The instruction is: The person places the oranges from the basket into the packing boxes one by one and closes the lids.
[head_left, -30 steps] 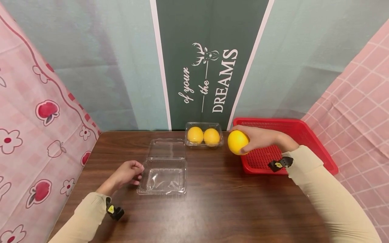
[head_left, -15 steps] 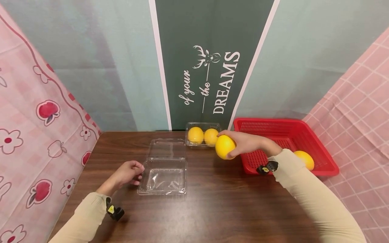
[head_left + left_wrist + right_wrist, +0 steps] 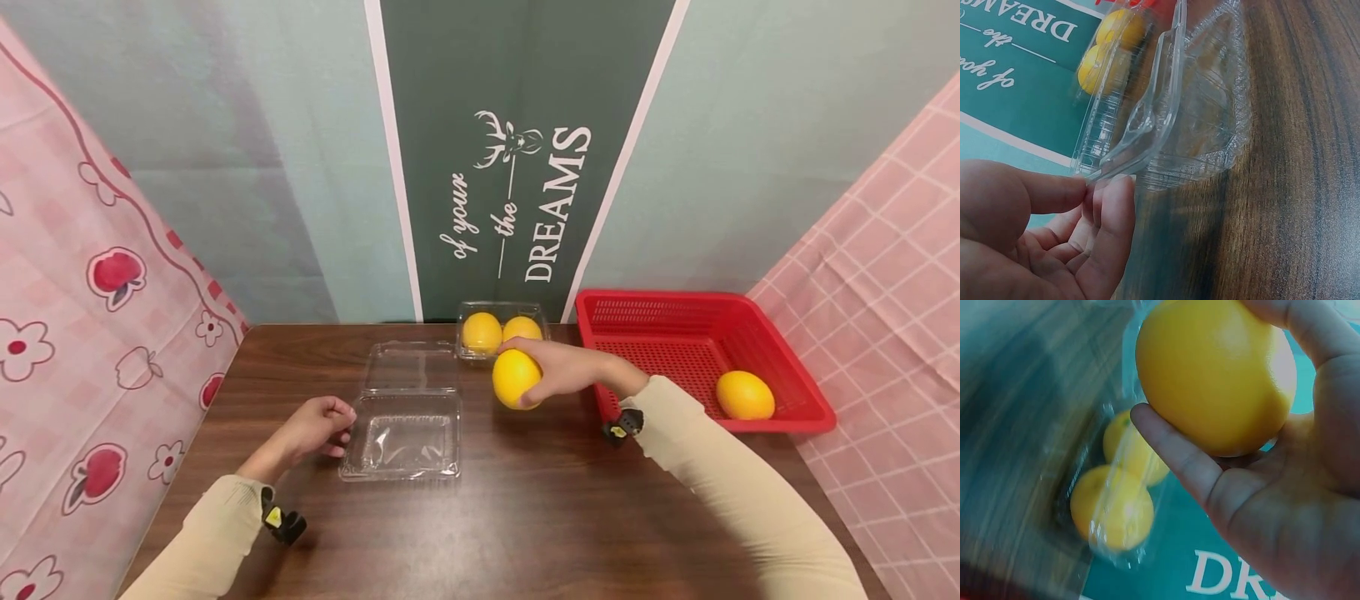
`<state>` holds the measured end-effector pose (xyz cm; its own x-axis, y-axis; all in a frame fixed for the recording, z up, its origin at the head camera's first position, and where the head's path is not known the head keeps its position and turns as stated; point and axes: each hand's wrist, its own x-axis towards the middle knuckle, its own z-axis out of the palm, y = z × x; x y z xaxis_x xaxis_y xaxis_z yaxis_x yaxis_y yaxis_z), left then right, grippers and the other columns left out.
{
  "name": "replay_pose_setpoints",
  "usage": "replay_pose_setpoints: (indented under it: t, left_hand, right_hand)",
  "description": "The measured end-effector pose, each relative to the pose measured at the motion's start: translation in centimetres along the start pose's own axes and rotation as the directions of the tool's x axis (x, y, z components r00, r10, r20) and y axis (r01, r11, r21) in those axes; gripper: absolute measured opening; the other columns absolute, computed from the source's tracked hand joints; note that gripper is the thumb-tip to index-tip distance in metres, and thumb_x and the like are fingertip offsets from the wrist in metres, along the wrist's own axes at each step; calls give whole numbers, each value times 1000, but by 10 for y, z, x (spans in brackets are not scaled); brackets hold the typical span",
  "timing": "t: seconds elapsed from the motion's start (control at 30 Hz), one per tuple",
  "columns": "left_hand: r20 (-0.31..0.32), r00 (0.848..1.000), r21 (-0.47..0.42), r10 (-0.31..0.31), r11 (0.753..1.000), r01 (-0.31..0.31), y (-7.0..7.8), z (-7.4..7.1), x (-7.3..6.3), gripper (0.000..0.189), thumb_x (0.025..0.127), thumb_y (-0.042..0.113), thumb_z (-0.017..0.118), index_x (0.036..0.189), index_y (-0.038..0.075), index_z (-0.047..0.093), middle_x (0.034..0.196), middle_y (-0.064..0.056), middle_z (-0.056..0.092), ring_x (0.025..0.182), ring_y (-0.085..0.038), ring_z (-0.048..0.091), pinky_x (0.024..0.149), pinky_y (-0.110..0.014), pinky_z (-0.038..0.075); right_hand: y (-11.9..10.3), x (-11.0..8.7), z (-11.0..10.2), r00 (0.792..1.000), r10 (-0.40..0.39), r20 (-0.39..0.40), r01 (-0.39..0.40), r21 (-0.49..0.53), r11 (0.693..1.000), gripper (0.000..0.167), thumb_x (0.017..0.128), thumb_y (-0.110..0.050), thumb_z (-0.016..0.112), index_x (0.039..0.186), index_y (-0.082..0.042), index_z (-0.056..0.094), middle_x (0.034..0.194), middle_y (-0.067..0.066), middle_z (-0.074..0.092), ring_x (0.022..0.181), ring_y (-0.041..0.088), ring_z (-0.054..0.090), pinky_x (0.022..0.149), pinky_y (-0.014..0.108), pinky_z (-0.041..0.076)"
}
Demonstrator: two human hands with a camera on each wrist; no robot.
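right hand (image 3: 564,367) gripped an orange (image 3: 514,380), the fruit lodged between thumb and fingers. left hand (image 3: 315,427) pinched an open clear box (image 3: 408,450) by its left edge.

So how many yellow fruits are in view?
4: one fruit in the right hand, two fruits in the clear container at the back, one more fruit in the red basket.
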<state>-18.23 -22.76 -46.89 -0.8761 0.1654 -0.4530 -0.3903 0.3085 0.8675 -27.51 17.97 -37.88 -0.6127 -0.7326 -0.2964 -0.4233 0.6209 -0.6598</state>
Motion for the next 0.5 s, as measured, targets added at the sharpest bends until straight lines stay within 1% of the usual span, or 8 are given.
replay_pose_setpoints:
  t: [0.27,0.4,0.5]
  left_hand:
    - [12,1000,10,11,1000,-11,-5,-4,3,16,104,3,54,109,-12,51,85,-9,57,74,-16,59,60,-31,62]
    - [17,1000,15,5,1000,-5,-8,-6,4,16,104,4,54,110,-11,52,85,-9,57,75,-16,59,60,-31,62]
    - [22,1000,22,11,1000,-12,-10,-7,5,17,104,4,54,111,-12,52,86,-10,57,75,-16,59,61,-31,62]
  right_hand:
    - [-15,13,20,1000,1,-28,-1,11,1000,79,69,-23,85,139,-22,47,119,-3,55,111,21,51,86,39,52]
    - [-23,20,31,1000,-16,-16,17,22,1000,77,72,-24,83,141,-18,46,120,-3,54,111,20,51,86,38,53]
    - [-29,26,41,1000,-28,-7,28,35,999,74,75,-25,81,140,-20,46,118,-4,55,109,18,53,85,37,53]
